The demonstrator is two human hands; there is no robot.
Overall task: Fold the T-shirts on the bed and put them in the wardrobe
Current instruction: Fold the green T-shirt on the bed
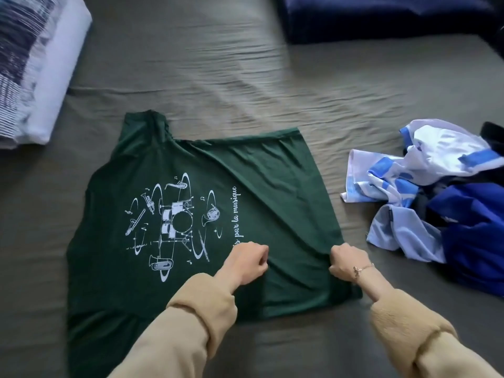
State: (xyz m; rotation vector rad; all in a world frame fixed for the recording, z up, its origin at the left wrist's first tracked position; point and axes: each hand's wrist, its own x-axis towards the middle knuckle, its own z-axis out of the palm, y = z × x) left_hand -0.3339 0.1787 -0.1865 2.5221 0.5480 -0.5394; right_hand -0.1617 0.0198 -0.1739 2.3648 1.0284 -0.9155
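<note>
A dark green T-shirt (245, 186) with a white print of musical instruments lies spread on the grey bed sheet (245, 77), its neck toward the far left. My left hand (245, 264) pinches the cloth near the printed lettering, fingers curled. My right hand (347, 261), with a thin bracelet on the wrist, grips the shirt's right edge. A fold of fabric runs between the two hands. To the right, a crumpled heap holds a white and light-blue shirt (425, 170) and a royal-blue shirt (474, 236).
A white and dark striped folded duvet (35, 64) sits at the far left. A navy blanket or cushion (381, 15) lies at the far right. A dark item (493, 132) shows at the right edge.
</note>
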